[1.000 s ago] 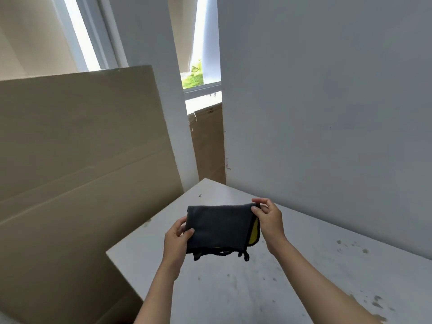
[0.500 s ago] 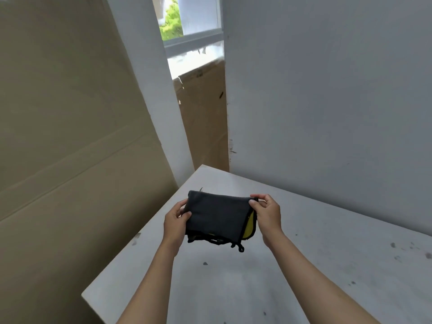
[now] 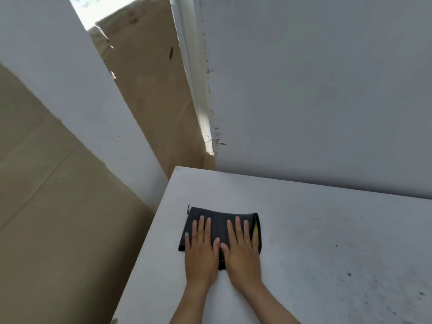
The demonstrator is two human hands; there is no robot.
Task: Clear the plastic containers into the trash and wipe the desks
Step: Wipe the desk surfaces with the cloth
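Observation:
A folded dark grey cloth (image 3: pixel 219 215) with a yellow inner side showing at its right edge lies flat on the white desk (image 3: pixel 315 230), near the desk's far left corner. My left hand (image 3: pixel 202 251) presses flat on the cloth's left half, fingers spread. Beside it, thumb to thumb, my right hand (image 3: pixel 240 249) presses flat on the right half. Neither hand curls around the cloth. No plastic container is in view.
Dark specks and smudges (image 3: pixel 349 274) mark the desk on the right. A white partition wall (image 3: pixel 315 90) stands along the desk's far edge. Large cardboard sheets (image 3: pixel 46 206) lean to the left of the desk, beyond its left edge, and another cardboard panel (image 3: pixel 152 90) stands behind.
Both hands held the cloth up above the desk by its ends; now the cloth lies on the desk with both palms flat on top. The view has tilted down.

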